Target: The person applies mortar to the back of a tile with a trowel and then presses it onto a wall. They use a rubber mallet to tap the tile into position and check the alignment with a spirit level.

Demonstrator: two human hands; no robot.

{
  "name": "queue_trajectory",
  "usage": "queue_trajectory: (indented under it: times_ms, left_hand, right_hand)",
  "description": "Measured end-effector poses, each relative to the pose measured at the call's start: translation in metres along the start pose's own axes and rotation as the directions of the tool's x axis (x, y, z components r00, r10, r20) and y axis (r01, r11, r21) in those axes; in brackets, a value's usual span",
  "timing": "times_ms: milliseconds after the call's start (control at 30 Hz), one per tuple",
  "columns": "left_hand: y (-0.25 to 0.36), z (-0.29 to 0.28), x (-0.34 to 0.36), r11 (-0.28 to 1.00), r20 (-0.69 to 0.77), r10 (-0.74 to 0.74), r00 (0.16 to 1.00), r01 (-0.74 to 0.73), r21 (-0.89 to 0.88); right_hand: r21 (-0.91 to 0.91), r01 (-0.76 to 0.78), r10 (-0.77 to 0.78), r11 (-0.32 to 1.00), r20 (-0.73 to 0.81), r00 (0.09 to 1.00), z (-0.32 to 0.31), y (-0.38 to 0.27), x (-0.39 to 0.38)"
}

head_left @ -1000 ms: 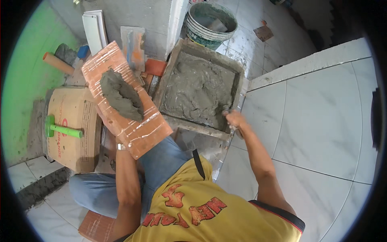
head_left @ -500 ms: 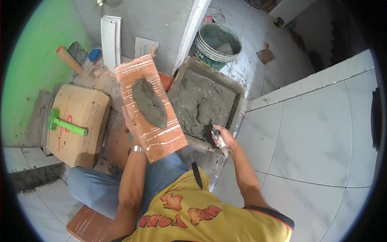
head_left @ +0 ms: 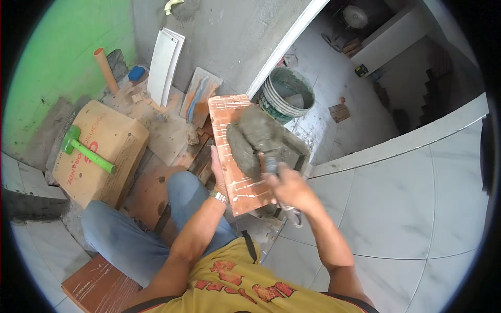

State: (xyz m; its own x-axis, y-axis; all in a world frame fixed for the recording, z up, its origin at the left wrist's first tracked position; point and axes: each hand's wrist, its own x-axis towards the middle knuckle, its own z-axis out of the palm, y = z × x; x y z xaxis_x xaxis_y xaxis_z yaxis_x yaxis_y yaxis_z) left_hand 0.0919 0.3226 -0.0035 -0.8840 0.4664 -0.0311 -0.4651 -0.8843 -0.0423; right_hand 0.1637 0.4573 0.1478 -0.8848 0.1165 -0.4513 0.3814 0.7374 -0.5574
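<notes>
A reddish-brown tile [head_left: 237,193] is tilted in front of me, its back streaked with white lines. My left hand [head_left: 217,169] grips it by its left edge, the fingers partly hidden behind it. Grey wet mortar [head_left: 241,151] lies in a heap along the middle of the tile. My right hand [head_left: 292,189], slightly smeared by motion, is closed round the handle of a trowel [head_left: 270,165]. Its blade, covered with mortar, is over the tile's right side. Behind the tile and trowel, the mortar trough [head_left: 301,156] shows only in part.
A green mallet [head_left: 86,151] rests on a cardboard box [head_left: 120,138] at the left. Beyond the trough stands a bucket [head_left: 288,99]. White strips [head_left: 163,68] and a mortar-smeared board [head_left: 201,96] lean on the wall. More brown tiles [head_left: 99,287] lie near my leg.
The trowel has come up out of the trough, loaded with mortar, and over the tile. My left hand has brought the tile closer to the trough, and the view has shifted.
</notes>
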Motion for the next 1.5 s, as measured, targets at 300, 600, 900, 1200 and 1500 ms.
queue_trajectory:
  times_ms: [300, 600, 900, 1200, 1500]
  left_hand:
    - [0.011, 0.021, 0.008, 0.993, 0.090, 0.113, 0.989, -0.117, 0.036]
    - [0.028, 0.066, 0.029, 0.950, 0.173, 0.249, 0.953, -0.275, 0.149]
    - [0.013, 0.107, 0.036, 0.862, 0.198, 0.410, 0.891, -0.449, 0.236]
    - [0.067, 0.124, 0.021, 0.794, 0.226, 0.505, 0.833, -0.551, 0.257]
    - [0.061, 0.146, 0.002, 0.856, 0.442, 0.262, 0.858, -0.418, 0.305]
  right_hand:
    - [-0.447, 0.042, -0.078, 0.894, -0.063, 0.995, 0.028, -0.008, -0.060]
    - [-0.399, 0.046, -0.148, 0.916, -0.229, 0.962, 0.023, 0.009, -0.082]
    - [-0.297, 0.141, -0.258, 0.944, -0.403, 0.878, 0.036, 0.050, -0.067]
    - [-0.175, 0.158, -0.222, 0.972, -0.453, 0.864, 0.077, 0.036, -0.048]
    - [-0.141, 0.194, -0.238, 0.971, -0.464, 0.853, 0.035, 0.072, -0.067]
